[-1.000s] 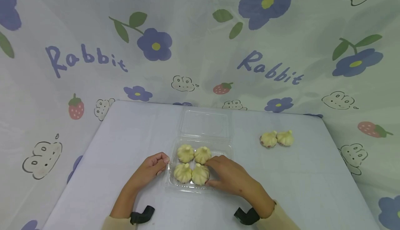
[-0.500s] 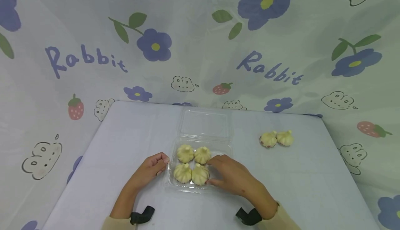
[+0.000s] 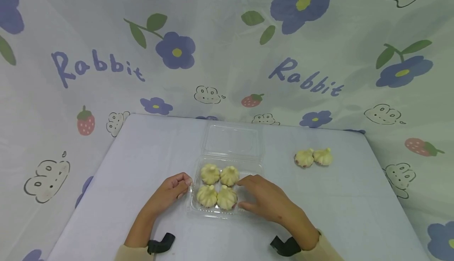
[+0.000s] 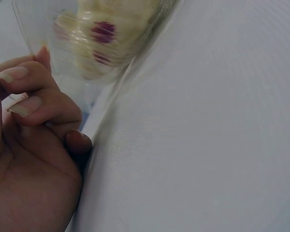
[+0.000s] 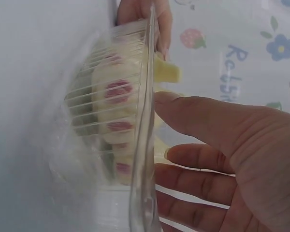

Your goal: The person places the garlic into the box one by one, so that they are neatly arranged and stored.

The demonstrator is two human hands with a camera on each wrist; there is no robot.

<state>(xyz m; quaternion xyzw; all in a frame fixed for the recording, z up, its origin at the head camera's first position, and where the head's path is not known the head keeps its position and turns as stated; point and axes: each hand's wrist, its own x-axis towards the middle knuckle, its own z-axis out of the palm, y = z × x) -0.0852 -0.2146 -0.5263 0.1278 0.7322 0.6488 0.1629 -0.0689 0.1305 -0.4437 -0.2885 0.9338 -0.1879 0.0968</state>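
Several garlic bulbs (image 3: 227,198) sit in two rows in the left part of a clear plastic clamshell container (image 3: 213,215). Its lid (image 3: 232,140) lies folded back behind it. My left hand (image 3: 172,190) pinches the container's left rim, and its other fingers are curled in the left wrist view. My right hand (image 3: 267,198) hovers over the container's right side, fingers loosely bent and spread, with nothing held. In the right wrist view its thumb and fingertips are near the rim (image 5: 147,121), and garlic (image 5: 120,92) shows through the ribbed wall.
Two more garlic bulbs (image 3: 313,157) lie side by side on the white table (image 3: 340,217), to the right of the lid. A patterned curtain (image 3: 220,48) hangs behind the table and along its sides.
My right hand has drawn slightly to the right, away from the front right garlic bulb. My left hand and the container have stayed in place.
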